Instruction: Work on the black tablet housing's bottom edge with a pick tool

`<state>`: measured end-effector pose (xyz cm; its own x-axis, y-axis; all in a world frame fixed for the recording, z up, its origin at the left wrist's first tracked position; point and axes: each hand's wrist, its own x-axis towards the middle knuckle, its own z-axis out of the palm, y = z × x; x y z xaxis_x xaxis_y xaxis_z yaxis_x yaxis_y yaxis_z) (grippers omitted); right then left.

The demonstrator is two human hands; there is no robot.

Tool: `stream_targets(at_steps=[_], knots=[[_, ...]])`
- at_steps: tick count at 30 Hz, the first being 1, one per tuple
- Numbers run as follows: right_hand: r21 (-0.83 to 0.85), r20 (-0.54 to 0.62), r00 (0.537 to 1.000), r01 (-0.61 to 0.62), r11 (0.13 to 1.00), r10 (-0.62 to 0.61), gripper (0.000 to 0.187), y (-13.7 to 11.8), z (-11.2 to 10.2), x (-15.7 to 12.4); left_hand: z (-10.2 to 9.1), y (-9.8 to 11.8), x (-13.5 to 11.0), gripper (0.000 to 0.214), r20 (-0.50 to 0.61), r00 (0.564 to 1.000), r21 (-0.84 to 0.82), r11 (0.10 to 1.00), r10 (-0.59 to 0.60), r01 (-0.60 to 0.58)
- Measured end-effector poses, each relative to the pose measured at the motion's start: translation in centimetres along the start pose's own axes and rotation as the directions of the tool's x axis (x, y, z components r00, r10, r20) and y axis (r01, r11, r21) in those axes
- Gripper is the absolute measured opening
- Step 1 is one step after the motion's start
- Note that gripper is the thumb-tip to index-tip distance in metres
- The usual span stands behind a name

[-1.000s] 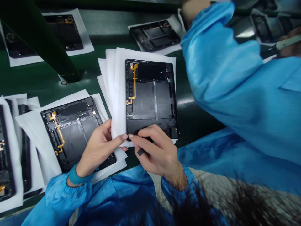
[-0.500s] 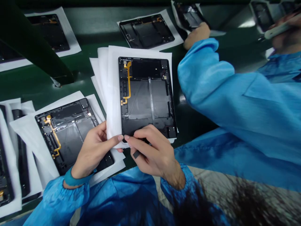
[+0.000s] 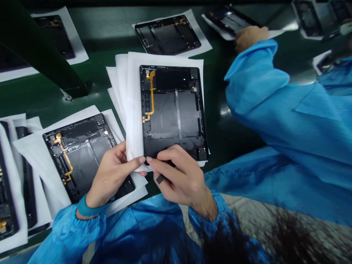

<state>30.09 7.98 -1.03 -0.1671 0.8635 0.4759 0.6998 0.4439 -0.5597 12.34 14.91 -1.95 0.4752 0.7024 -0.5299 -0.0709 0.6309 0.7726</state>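
Note:
A black tablet frame [image 3: 173,110] with a yellow flex cable [image 3: 150,96] along its left side lies on a stack of white paper sheets [image 3: 132,110]. My left hand [image 3: 111,179] pinches the lower edge of the sheets, just left of the frame's bottom corner. My right hand [image 3: 178,178] rests at the frame's bottom edge, its fingers curled around a small black strip [image 3: 160,179]. The strip's upper end is hidden by the fingers. Under my left wrist lies a second tablet frame [image 3: 79,154] on white paper.
A green conveyor belt [image 3: 44,91] carries more tablet frames on paper, such as one at the top [image 3: 167,35]. A dark green post [image 3: 35,51] crosses the upper left. A co-worker's blue sleeve [image 3: 275,102] fills the right, the hand [image 3: 250,37] on a paper-backed frame [image 3: 231,20].
The co-worker's hand and sleeve have shifted right and the far frame has moved with them. My hands stay at the frame's bottom edge, and the view has drifted slightly.

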Motion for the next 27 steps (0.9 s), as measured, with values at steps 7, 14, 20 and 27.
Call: stream_targets(at_steps=[7, 14, 20, 27], knots=[[0.014, 0.012, 1.0, -0.024, 1.0, 0.024, 0.039, -0.3, 0.0, 0.4, 0.1, 0.1, 0.0, 0.038, -0.024, 1.0, -0.013, 1.0, -0.01, 0.01], [0.008, 0.08, 0.98, -0.181, 0.983, 0.18, 0.025, -1.2, -1.2, 1.9, -0.3, -0.2, -0.1, 0.038, 0.0, 0.997, 0.054, 0.995, 0.078, -0.078], [-0.035, 0.165, 0.979, -0.115, 0.993, 0.12, 0.021, -1.3, -1.2, 3.0, -0.8, -0.7, -0.1, 0.039, 0.03, 0.996, 0.016, 0.997, 0.079, -0.079], [-0.065, 0.204, 0.978, -0.04, 0.997, 0.052, 0.016, -1.1, -0.9, 3.4, -0.8, -1.0, 0.3, 0.031, 0.093, 0.991, -0.018, 0.995, 0.1, -0.099]])
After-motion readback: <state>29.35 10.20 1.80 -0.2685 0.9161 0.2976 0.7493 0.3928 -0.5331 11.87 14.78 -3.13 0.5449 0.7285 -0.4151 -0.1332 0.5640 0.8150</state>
